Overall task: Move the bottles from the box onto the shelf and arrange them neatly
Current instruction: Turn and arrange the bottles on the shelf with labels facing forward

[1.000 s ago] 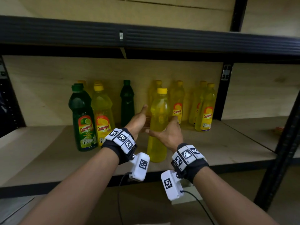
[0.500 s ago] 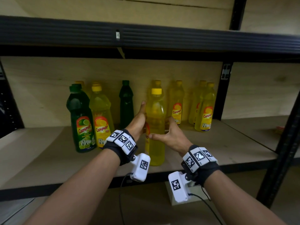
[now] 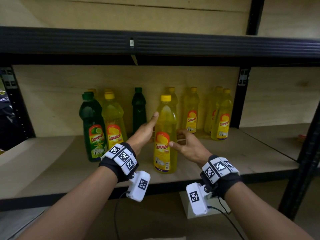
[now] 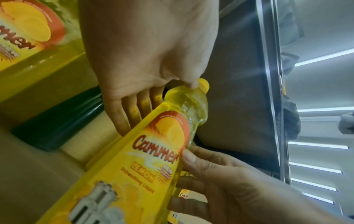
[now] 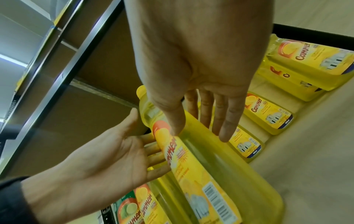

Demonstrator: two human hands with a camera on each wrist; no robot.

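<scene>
A yellow Cammer lemon bottle (image 3: 165, 118) (image 4: 153, 166) (image 5: 210, 151) stands upright near the front of the wooden shelf (image 3: 52, 161), its label facing me. My left hand (image 3: 147, 129) (image 4: 145, 60) (image 5: 105, 159) lies flat against the bottle's left side. Its fingers are straight and reach behind the bottle, and its thumb is up by the neck. My right hand (image 3: 180, 142) (image 4: 229, 181) (image 5: 191, 60) holds the right side, thumb on the label and fingers round the back. The box is not in view.
To the left stand a green lime bottle (image 3: 92, 129) and a yellow one (image 3: 113, 125), with a dark green bottle (image 3: 138, 108) behind. More yellow bottles (image 3: 223, 116) line the back right. The upper shelf beam (image 3: 173, 44) hangs overhead. A black post (image 3: 308, 153) stands at right.
The yellow bottle has turned on the shelf: its label, hidden a second ago, now faces me. Both hands stayed at its sides, and the right wrist drew back a little.
</scene>
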